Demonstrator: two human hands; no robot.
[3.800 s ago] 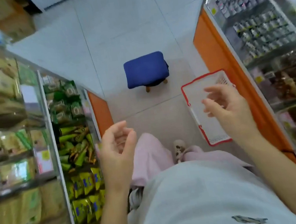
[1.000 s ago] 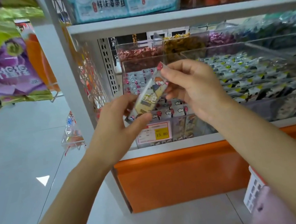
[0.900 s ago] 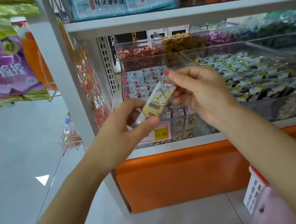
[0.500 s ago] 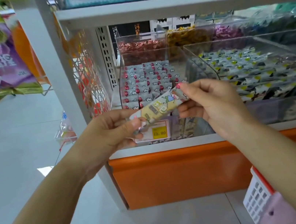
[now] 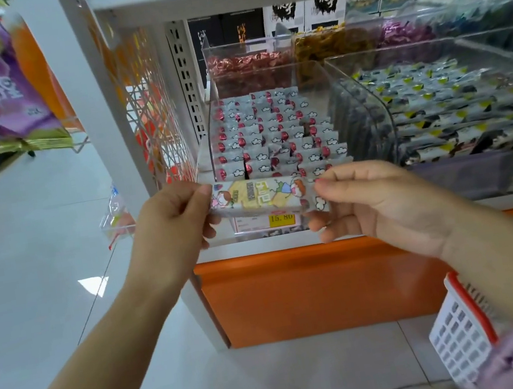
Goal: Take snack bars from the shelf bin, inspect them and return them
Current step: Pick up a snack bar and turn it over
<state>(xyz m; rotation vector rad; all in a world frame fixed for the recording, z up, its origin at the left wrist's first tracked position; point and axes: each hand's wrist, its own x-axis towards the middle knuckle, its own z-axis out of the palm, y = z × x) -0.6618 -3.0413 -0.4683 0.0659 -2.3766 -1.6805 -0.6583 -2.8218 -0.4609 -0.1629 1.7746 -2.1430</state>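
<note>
You're holding the bar [image 5: 262,198] level between both hands: left hand [image 5: 169,220] pinches the left end, right hand [image 5: 380,205] pinches the right end, both clamped on the wrapper. Gripping by the ends makes sense, since it keeps the printed face flat, toward you, and clear of fingers so the label reads. The bar sits just in front of the bin [image 5: 211,124] it belongs to, over the shelf [image 5: 288,238] edge and partly covering the price tag [image 5: 280,219]. Staying that close keeps the return short. The bin is packed in neat rows of same-type bars, so I'd say the return needs the bar turned to match the rows. The neighbour bin [image 5: 459,44] holds different packs, so don't drift right. The basket [image 5: 463,336] at lower right isn't involved. Judging from this, you're mid-inspection, with the return not yet done.
</note>
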